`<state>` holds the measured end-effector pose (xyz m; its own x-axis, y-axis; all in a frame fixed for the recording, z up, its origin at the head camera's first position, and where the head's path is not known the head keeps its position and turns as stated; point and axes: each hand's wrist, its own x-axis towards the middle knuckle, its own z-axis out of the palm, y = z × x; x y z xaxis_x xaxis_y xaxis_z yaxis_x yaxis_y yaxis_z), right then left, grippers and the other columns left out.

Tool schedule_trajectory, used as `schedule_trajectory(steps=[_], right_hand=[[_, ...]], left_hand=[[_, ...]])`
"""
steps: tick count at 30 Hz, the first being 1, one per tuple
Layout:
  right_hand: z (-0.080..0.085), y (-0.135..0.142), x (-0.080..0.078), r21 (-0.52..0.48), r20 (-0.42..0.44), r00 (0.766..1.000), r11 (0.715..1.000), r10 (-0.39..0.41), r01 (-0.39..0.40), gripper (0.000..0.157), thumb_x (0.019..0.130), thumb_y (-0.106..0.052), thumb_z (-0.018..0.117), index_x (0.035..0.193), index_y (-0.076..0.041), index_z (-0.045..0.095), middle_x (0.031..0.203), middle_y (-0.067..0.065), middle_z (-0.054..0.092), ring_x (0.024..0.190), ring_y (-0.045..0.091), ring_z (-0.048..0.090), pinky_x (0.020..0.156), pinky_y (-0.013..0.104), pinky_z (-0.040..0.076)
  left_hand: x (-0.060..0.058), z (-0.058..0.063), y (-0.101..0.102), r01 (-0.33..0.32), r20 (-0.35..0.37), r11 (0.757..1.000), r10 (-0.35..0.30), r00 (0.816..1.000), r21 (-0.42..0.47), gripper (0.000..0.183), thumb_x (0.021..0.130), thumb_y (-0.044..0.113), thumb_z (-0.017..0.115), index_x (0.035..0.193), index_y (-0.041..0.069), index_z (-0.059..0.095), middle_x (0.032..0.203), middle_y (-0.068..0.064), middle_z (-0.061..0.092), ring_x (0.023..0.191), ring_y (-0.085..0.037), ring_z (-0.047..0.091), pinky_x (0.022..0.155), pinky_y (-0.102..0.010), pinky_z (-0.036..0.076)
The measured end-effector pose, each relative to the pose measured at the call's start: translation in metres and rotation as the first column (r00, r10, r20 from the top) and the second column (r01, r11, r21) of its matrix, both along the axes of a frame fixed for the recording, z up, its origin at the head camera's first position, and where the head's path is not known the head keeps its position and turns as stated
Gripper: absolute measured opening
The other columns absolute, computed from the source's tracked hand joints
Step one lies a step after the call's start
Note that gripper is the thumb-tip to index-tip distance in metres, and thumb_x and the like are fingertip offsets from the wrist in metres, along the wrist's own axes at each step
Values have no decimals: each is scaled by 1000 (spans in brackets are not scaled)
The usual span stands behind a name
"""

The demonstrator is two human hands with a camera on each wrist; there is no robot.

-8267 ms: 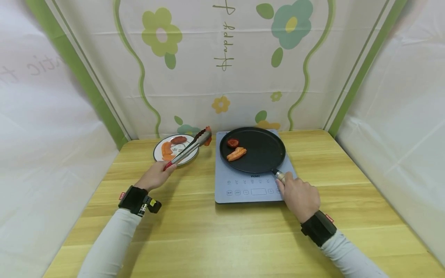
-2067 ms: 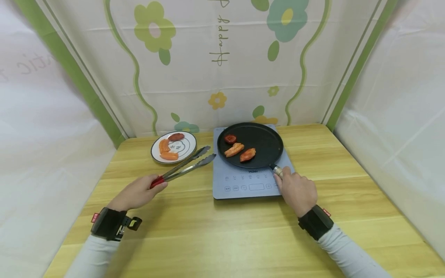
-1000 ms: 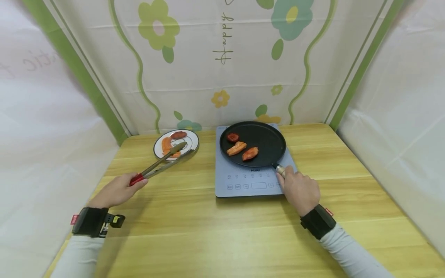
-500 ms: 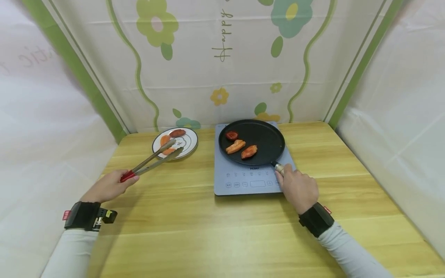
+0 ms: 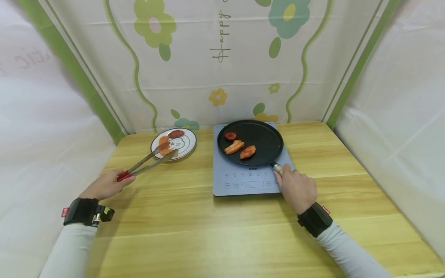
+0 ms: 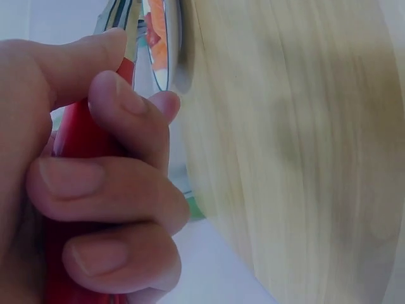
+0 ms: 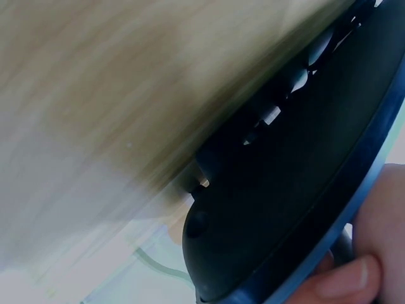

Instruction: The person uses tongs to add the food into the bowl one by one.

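Observation:
My left hand (image 5: 104,184) grips red-handled metal tongs (image 5: 148,164); in the left wrist view, fingers curl round the red handle (image 6: 88,133). The spread tips of the tongs straddle an orange food piece at the front left of a white plate (image 5: 187,147). Another orange piece (image 5: 163,139) and a dark red one (image 5: 176,134) lie behind it. With my right hand (image 5: 298,189) I hold the handle (image 5: 277,168) of a black flat pan (image 5: 265,139). Inside it sit a round dark red piece (image 5: 230,136), an orange piece (image 5: 234,147) and a reddish piece (image 5: 248,152).
The pan stands on a grey-blue induction cooker (image 5: 222,187) with touch controls along its front. Both cooker and plate are at the back of a wooden table (image 5: 194,239). A flower-printed white curtain (image 5: 194,69) rises behind them, and white sheets hang at both sides.
A reddish piece went from the tongs into the pan. The tongs then opened and moved left to the plate, their tips now around the front orange piece. My right hand stays on the pan handle.

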<state>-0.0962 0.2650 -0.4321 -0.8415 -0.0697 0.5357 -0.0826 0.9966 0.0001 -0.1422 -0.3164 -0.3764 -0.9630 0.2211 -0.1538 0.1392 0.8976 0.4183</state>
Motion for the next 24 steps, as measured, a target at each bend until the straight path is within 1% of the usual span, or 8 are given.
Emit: schedule_trajectory(steps=[4, 7, 10, 13, 16, 18, 21, 24], right_hand=[[1, 1, 0, -3, 14, 1000, 1000, -3, 3, 46, 101, -37, 71, 78, -5, 47, 50, 1, 35, 38, 19, 37, 37, 32, 22], [1, 1, 0, -6, 28, 1000, 1000, -5, 5, 46, 102, -37, 70, 79, -5, 47, 50, 1, 35, 38, 19, 37, 37, 32, 21], [1, 1, 0, -4, 32, 999, 1000, -8, 8, 46, 102, -38, 69, 79, -5, 46, 50, 1, 35, 38, 19, 37, 37, 32, 21], [1, 1, 1, 2, 23, 1000, 1000, -10, 10, 47, 102, -38, 70, 79, -5, 46, 50, 1, 34, 38, 19, 36, 37, 32, 21], [1, 1, 1, 6, 16, 1000, 1000, -9, 9, 47, 101, -37, 71, 79, -5, 47, 49, 1, 34, 38, 19, 36, 37, 32, 21], [2, 0, 2, 4, 21, 1000, 1000, -10, 10, 46, 101, -37, 71, 79, -5, 46, 50, 1, 34, 38, 19, 36, 37, 32, 21], [2, -1, 2, 7, 19, 1000, 1000, -11, 10, 46, 101, -37, 71, 79, -5, 47, 50, 1, 34, 38, 19, 36, 38, 32, 21], [2, -1, 2, 17, 16, 1000, 1000, -11, 11, 46, 101, -37, 71, 79, -5, 47, 50, 1, 34, 38, 19, 36, 37, 32, 22]], left_hand=[[-7, 2, -4, 9, 38, 1000, -9, 999, 6, 42, 110, 43, 54, 93, 4, 59, 73, 1, 52, 62, -14, 45, 58, -29, 36], [-15, 6, -9, 47, 48, 999, -46, 998, -10, 41, 110, 41, 54, 95, 3, 61, 74, 0, 54, 64, -14, 46, 60, -29, 38], [-26, 10, -15, 90, 29, 993, -88, 996, -78, 42, 110, 41, 55, 103, 0, 65, 81, -3, 61, 71, -15, 52, 66, -32, 42], [-37, 12, -22, 116, 23, 980, -114, 993, -160, 51, 109, 43, 55, 122, -6, 65, 91, -8, 67, 80, -19, 58, 72, -37, 46], [-47, 15, -27, 108, 46, 966, -100, 994, -233, 65, 108, 50, 55, 138, -8, 59, 98, -13, 70, 85, -24, 63, 74, -40, 48], [-50, 17, -29, 97, 57, 957, -84, 995, -274, 72, 107, 53, 53, 143, -9, 54, 101, -15, 70, 87, -27, 63, 73, -42, 49], [-54, 19, -32, 71, 50, 946, -58, 997, -316, 75, 106, 56, 53, 145, -7, 53, 104, -18, 71, 88, -31, 64, 72, -45, 50], [-55, 20, -34, 65, 20, 938, -61, 998, -340, 73, 106, 53, 53, 145, -8, 52, 108, -23, 72, 91, -35, 67, 73, -51, 53]])
